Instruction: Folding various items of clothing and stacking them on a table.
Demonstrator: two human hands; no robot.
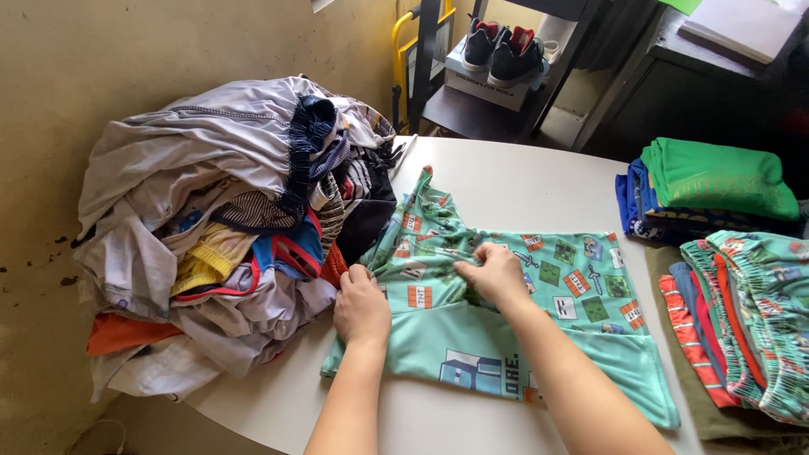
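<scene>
Both hands pinched the teal printed shirt, spread on the white table just right of the unfolded laundry heap, left hand and right hand gripping bunched fabric, best pulled taut for a clean fold.

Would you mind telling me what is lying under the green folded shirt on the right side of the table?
The green folded shirt tops a small stack: beneath it show the edges of blue folded garments resting on the white table. How many lie there is hidden by the shirt.
</scene>
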